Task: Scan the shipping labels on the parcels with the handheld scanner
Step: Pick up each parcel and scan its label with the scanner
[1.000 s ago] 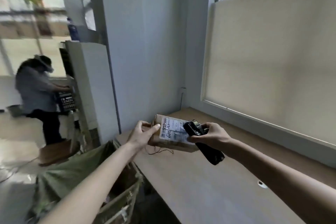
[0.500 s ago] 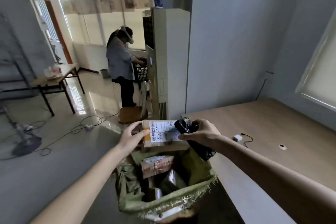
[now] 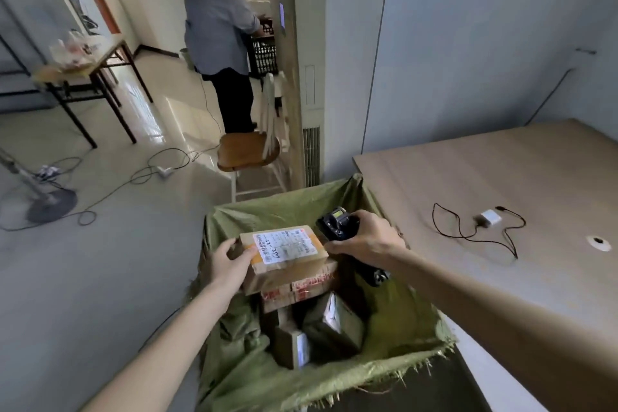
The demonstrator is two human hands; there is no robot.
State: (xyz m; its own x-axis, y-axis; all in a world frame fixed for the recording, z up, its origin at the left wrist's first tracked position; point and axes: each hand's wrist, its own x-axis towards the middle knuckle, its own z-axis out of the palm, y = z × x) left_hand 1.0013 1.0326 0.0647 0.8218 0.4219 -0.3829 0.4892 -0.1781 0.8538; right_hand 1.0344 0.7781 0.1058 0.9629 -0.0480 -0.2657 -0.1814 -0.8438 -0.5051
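parcel: cardboard parcel (image 3: pixel 284 257) is being held over the open green woven sack (image 3: pixel 384 368), label side up, just above the other parcels (image 3: pixel 314 321) lying inside.
label: shipping label (image 3: pixel 284 247) is facing the camera; its long axis is running left to right, toward the scanner.
left hand: left hand (image 3: pixel 230 262) is gripping the parcel's left end, thumb on the top edge, fingers wrapped round the side.
right hand: right hand (image 3: pixel 366 239) is clamped round the handheld scanner (image 3: pixel 337 227), just beside the parcel's right end; contact cannot be told.
scanner pose: head end is being held up and left, handle trailing down-right below the wrist; screen is lit.
key relation: label is lying left of and slightly below the scanner head; right hand is the nearer one.
judgement: label is probably being scanned now or a drop into the sack is being set up; which one cannot be told.
table: a charger with cable (image 3: pixel 486 219) is lying on the wooden table (image 3: pixel 501 170), well apart.
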